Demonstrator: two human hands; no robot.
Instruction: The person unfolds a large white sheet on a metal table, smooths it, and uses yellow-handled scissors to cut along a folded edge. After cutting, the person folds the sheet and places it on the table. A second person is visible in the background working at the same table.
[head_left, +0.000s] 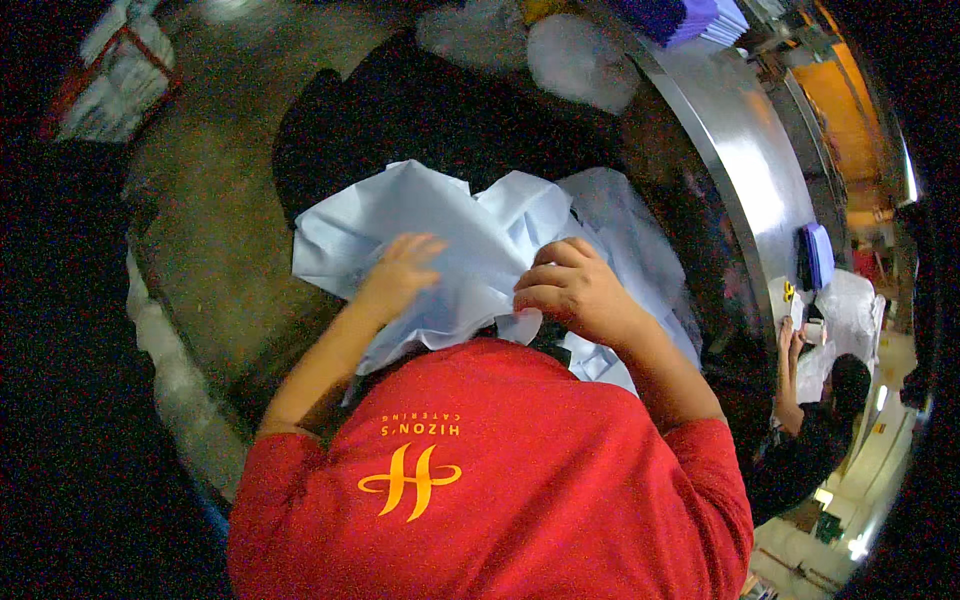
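Observation:
A crumpled pale blue cloth [430, 215] lies spread in front of my red shirt, with folds standing up at its far side. My left hand [402, 272] rests over the cloth's left part, its fingers stretched out and slightly blurred. At the cloth's near right edge, my right hand [570, 285] is closed with bent fingers, pinching the fabric. More pale cloth [640, 255] hangs in loose folds beyond my right wrist. Behind it all is a large black mass [440, 110], too dark to make out.
A shiny steel table [745, 150] curves along the right, bearing folded purple cloths [690, 20] and a purple bundle [818, 255]. Another person [820, 430] works at its near end. White plastic bags [580, 65] lie at the far side; a red-edged bundle [120, 90] stands far left.

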